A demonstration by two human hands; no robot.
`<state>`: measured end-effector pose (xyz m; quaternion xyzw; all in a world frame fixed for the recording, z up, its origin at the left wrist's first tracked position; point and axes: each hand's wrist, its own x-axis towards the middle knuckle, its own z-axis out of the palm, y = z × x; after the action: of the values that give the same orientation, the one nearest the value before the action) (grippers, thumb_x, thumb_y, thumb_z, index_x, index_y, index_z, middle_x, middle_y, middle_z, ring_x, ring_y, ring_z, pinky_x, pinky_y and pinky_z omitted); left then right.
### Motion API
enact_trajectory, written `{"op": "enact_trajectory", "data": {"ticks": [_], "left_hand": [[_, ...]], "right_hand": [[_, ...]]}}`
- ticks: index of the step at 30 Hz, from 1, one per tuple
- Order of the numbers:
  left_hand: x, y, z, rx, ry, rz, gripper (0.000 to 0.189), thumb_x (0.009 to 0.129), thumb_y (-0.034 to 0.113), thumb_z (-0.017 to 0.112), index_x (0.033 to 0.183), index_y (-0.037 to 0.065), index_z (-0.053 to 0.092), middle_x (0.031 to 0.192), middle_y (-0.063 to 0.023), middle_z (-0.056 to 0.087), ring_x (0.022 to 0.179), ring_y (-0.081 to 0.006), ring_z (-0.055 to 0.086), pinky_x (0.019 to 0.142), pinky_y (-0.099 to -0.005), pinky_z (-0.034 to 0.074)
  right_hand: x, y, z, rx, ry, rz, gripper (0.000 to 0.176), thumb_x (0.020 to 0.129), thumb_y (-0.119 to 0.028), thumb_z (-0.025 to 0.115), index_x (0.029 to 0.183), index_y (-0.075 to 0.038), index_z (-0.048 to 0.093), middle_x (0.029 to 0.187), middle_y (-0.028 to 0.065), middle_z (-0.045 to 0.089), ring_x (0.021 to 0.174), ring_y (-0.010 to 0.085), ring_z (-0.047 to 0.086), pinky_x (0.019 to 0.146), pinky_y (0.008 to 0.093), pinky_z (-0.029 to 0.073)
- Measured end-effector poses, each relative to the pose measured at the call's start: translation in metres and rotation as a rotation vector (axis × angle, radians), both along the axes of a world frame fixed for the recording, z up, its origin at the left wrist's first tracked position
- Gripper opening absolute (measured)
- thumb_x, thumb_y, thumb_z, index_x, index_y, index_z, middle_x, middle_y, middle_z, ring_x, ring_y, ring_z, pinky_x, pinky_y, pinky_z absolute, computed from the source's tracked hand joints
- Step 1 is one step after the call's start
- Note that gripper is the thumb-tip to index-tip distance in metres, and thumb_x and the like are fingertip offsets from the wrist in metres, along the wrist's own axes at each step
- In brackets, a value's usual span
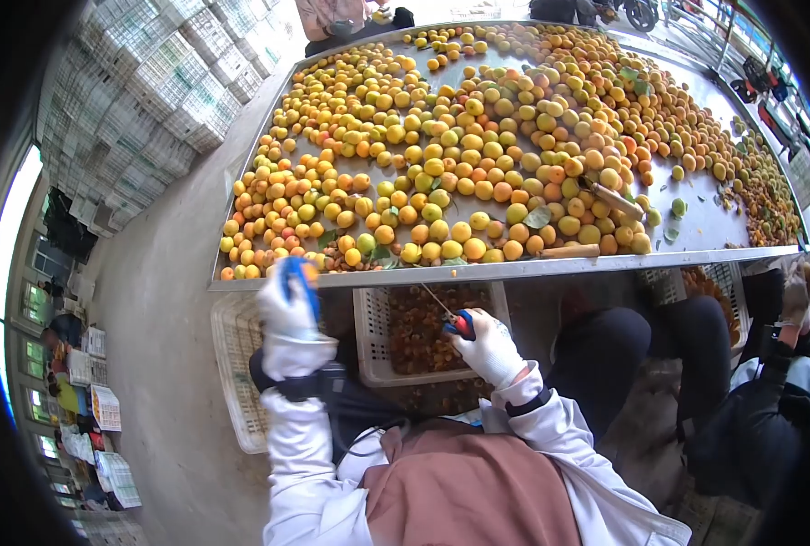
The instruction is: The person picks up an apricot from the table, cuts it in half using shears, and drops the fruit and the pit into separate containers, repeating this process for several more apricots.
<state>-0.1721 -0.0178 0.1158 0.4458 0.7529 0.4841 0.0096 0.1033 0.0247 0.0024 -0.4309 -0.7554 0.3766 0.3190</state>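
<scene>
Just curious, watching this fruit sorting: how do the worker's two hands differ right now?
The left hand is raised to the table edge, its glove blue on the fingers; the right hand sits lower, over the white crate. The right hand grips a red-handled tool; what the left hand holds is unclear. Both wear white gloves.

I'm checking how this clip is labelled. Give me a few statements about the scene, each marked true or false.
1. The table is covered with yellow and orange fruit. True.
2. The right hand holds a red-handled tool. True.
3. The left hand lies flat on the floor. False: it is raised at the table's edge.
4. The crate below the right hand is black. False: it is white.
</scene>
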Motion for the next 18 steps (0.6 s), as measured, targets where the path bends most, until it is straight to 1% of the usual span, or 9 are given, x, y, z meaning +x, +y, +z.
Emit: {"op": "enact_trajectory", "data": {"ticks": [2,4,6,7,8,11,12,14,18], "left_hand": [[-0.060,-0.023,0.014,-0.203,0.437,0.108,0.019,0.097,0.015,0.057,0.108,0.002,0.066,0.087,-0.0195,0.071,0.080,-0.0368,0.070,0.072,-0.0426,0.055],[-0.121,-0.046,0.017,-0.643,0.684,0.294,0.028,0.094,0.031,0.062,0.107,0.007,0.067,0.090,-0.0218,0.070,0.079,-0.0410,0.068,0.068,-0.0444,0.055],[-0.172,-0.071,-0.001,-0.960,0.782,0.389,0.039,0.091,0.045,0.064,0.113,0.012,0.067,0.105,-0.0196,0.069,0.091,-0.0376,0.068,0.078,-0.0494,0.053],[-0.158,-0.074,0.004,-1.073,0.925,0.399,0.045,0.088,0.048,0.067,0.121,0.017,0.065,0.121,-0.0173,0.064,0.108,-0.0353,0.063,0.092,-0.0557,0.047],[-0.145,-0.071,0.006,-1.048,1.095,0.365,0.050,0.084,0.048,0.070,0.126,0.021,0.064,0.126,-0.0151,0.061,0.117,-0.0341,0.057,0.098,-0.0588,0.040],[-0.108,-0.015,0.004,-0.676,0.941,0.005,0.058,0.079,0.042,0.077,0.128,0.016,0.062,0.123,-0.0148,0.062,0.115,-0.0348,0.057,0.098,-0.0511,0.041],[-0.094,0.016,0.000,-0.538,0.818,-0.172,0.059,0.077,0.040,0.079,0.127,0.013,0.062,0.123,-0.0145,0.061,0.115,-0.0346,0.056,0.098,-0.0489,0.041],[-0.022,0.076,0.004,-0.423,0.912,-0.347,0.053,0.081,0.036,0.076,0.127,0.014,0.062,0.125,-0.0132,0.061,0.118,-0.0345,0.054,0.101,-0.0471,0.038],[0.084,0.185,-0.017,-0.274,1.074,-0.759,0.058,0.086,0.040,0.071,0.132,0.010,0.057,0.128,-0.0138,0.059,0.122,-0.0330,0.052,0.105,-0.0488,0.035]], "right_hand": [[0.005,0.001,0.010,-0.080,0.085,-0.069,0.024,0.083,-0.011,0.072,0.104,-0.001,0.067,0.096,0.0189,0.068,0.088,0.0391,0.067,0.077,0.0408,0.054],[0.013,0.005,0.016,0.000,0.155,-0.151,0.024,0.085,-0.011,0.072,0.105,-0.001,0.066,0.088,0.0206,0.068,0.082,0.0395,0.067,0.074,0.0411,0.054],[0.025,0.009,0.034,-0.053,0.173,-0.174,0.024,0.085,-0.011,0.073,0.105,-0.001,0.065,0.088,0.0209,0.068,0.081,0.0392,0.067,0.074,0.0398,0.053],[0.029,0.010,0.038,-0.054,0.174,-0.189,0.022,0.086,-0.010,0.071,0.105,0.000,0.065,0.087,0.0201,0.067,0.078,0.0371,0.067,0.073,0.0383,0.053],[0.033,0.011,0.041,-0.057,0.184,-0.195,0.022,0.086,-0.010,0.071,0.105,0.000,0.065,0.087,0.0201,0.067,0.078,0.0371,0.067,0.073,0.0383,0.053],[0.041,0.013,0.046,-0.023,0.245,-0.236,0.015,0.088,-0.006,0.068,0.101,0.001,0.064,0.080,0.0139,0.064,0.071,0.0254,0.062,0.071,0.0332,0.051],[0.043,0.014,0.046,-0.023,0.247,-0.234,0.015,0.088,-0.006,0.068,0.101,0.001,0.064,0.080,0.0139,0.064,0.071,0.0254,0.062,0.071,0.0332,0.051],[0.045,0.015,0.047,-0.084,0.348,-0.272,0.020,0.085,-0.008,0.072,0.102,-0.001,0.065,0.084,0.0177,0.066,0.076,0.0353,0.067,0.070,0.0373,0.052],[0.052,0.016,0.049,-0.085,0.406,-0.311,0.016,0.087,-0.008,0.071,0.100,0.000,0.066,0.081,0.0163,0.066,0.072,0.0316,0.065,0.069,0.0348,0.051]]}}
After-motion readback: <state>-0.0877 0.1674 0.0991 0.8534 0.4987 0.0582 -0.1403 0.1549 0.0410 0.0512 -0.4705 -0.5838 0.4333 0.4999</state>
